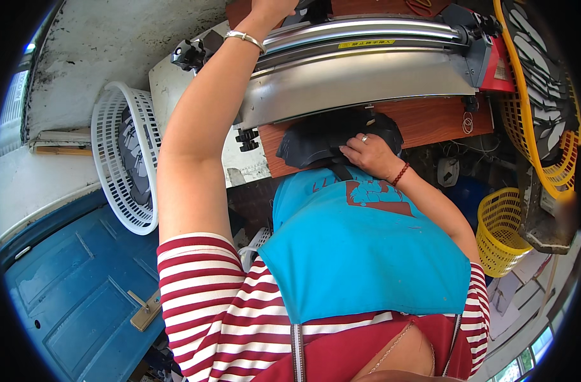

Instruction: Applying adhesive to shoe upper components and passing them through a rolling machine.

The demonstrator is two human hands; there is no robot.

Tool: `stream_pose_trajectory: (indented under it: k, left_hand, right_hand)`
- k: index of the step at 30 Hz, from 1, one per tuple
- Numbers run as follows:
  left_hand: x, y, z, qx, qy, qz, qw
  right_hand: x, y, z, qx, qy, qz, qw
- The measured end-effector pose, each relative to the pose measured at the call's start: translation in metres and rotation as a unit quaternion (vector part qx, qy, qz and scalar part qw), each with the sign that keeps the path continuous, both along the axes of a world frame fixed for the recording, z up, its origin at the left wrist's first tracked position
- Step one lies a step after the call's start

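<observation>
A roller machine with a silver metal guard point(360, 83) stands across the wooden table. Over its left part reaches my left arm, and my left hand point(274, 7) is at the upper edge beside a dark piece point(316, 11) behind the rollers. The picture cuts off most of that hand, so its grip cannot be made out. Below the guard, at the table's near edge, lies a bundle of black, flexible sheet material point(309, 140). My right hand point(373, 156) is on its near side, fingers curled together on the black material; the fingertips are partly hidden.
A white basket point(101, 137) with dark cut pieces stands at the left. At the right are an orange-yellow basket point(526, 83) of flat dark and pale pieces and a lower yellow basket point(503, 232). Red-handled scissors point(419, 6) lie behind the machine. A blue door point(80, 280) is lower left.
</observation>
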State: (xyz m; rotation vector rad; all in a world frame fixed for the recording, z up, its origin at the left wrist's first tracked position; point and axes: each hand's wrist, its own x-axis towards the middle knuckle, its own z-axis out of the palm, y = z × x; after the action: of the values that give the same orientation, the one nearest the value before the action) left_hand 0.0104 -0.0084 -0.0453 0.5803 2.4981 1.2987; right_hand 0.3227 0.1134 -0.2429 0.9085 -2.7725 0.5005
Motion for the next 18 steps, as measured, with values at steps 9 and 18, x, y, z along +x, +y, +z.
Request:
stream_pose_trajectory:
  k: [9, 18]
  left_hand:
    - [-0.017, -0.025, -0.063, -0.159, 0.281, -0.202, 0.925]
    - [-0.013, -0.004, -0.05, -0.253, 0.102, -0.183, 0.944]
  right_hand:
    - [-0.001, 0.047, 0.155, -0.08, 0.176, -0.135, 0.972]
    - [-0.07, 0.041, 0.121, -0.082, 0.224, -0.194, 0.951]
